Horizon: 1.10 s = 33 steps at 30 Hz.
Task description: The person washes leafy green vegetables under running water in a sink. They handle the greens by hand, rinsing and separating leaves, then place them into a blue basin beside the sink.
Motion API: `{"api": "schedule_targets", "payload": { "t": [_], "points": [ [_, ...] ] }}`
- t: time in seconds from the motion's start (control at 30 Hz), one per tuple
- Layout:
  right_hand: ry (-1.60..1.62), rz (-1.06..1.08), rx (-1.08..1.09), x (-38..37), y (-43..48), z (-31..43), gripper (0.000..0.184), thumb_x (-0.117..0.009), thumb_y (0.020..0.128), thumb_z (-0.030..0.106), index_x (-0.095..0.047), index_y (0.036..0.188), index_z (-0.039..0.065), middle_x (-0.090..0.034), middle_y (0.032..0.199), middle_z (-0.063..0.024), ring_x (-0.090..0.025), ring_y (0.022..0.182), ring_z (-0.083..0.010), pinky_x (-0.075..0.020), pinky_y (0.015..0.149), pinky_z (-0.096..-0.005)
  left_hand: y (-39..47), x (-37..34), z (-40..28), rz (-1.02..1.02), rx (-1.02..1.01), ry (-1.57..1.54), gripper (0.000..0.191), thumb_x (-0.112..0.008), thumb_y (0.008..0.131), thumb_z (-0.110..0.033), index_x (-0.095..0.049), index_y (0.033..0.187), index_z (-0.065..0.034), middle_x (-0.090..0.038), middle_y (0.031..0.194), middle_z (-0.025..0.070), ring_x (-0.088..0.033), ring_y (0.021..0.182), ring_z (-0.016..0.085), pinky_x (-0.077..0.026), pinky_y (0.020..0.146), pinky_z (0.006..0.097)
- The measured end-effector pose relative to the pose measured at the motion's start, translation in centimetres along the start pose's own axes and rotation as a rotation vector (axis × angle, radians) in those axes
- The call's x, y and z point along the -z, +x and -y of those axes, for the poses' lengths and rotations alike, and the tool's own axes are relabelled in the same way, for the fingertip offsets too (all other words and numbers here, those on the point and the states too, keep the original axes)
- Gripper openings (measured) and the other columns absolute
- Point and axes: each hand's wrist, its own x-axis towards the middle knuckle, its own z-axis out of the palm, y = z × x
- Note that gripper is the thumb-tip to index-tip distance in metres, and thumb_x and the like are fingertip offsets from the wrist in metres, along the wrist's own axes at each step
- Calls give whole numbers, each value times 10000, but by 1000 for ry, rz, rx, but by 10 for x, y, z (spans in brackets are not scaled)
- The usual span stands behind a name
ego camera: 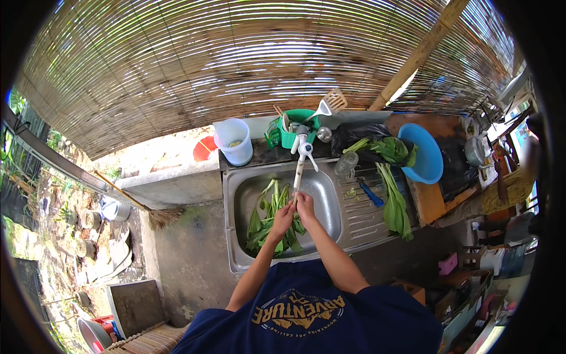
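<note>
My left hand (283, 217) and my right hand (305, 207) meet over the stainless steel sink (327, 199), right under the spout of a white faucet (300, 170). Their fingers are closed together around a thin stalk of leafy green, mostly hidden by the hands. Below and left of them, a bunch of leafy greens (269, 225) lies in the basin, pale stems toward the back. On the ribbed drainboard (358, 225) to the right rest another leafy stalk (395, 208), a blue-handled tool (370, 194) and a clear glass mug (346, 165).
Behind the sink stand a white bucket (233, 144) and a green utensil basket (289, 137) holding a slotted spatula (334, 102). A black plastic bag (353, 136) with more greens (389, 150) lies beside a blue basin (424, 152). A bamboo blind (221, 66) closes off the back.
</note>
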Motion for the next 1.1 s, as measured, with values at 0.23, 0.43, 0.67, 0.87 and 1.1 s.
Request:
{"api": "schedule_targets", "payload": {
  "t": [0.23,0.43,0.67,0.87,1.1],
  "points": [
    [134,66,-38,3,-4,-3,200,-505,1003,190,-604,1058,25,-669,843,-76,-635,690,-132,-506,605,-277,-6,6,-5,-45,36,-102,327,-512,1013,-285,-668,1118,-17,-575,776,-17,-477,664,60,-391,588,234],
    [183,-6,-59,11,2,12,188,-500,1009,238,-596,1017,77,-715,939,-72,-681,747,-146,-524,644,-269,-12,9,-14,44,-12,-59,288,-519,1017,-277,-645,1098,-31,-511,706,-47,-434,598,43,-349,536,215],
    [-26,109,-153,12,-5,17,171,-542,972,248,-603,1045,106,-725,992,-54,-678,754,-106,-460,615,-221,-10,23,-4,85,-15,-53,302,-525,1013,-248,-635,1142,3,-611,759,9,-525,631,79,-420,569,233],
    [-6,183,-176,9,-2,11,197,-577,973,271,-634,1037,94,-706,920,-24,-658,725,-99,-440,532,-225,-10,30,10,100,-91,-100,307,-543,990,-167,-605,1190,57,-708,897,83,-629,741,121,-507,668,263],
    [65,1,-154,9,-5,5,213,-657,937,294,-637,992,89,-623,812,31,-576,650,-59,-414,515,-211,-17,41,7,65,-62,187,375,-670,912,-154,-612,1198,81,-725,933,101,-643,809,101,-506,699,259]
  ]
}}
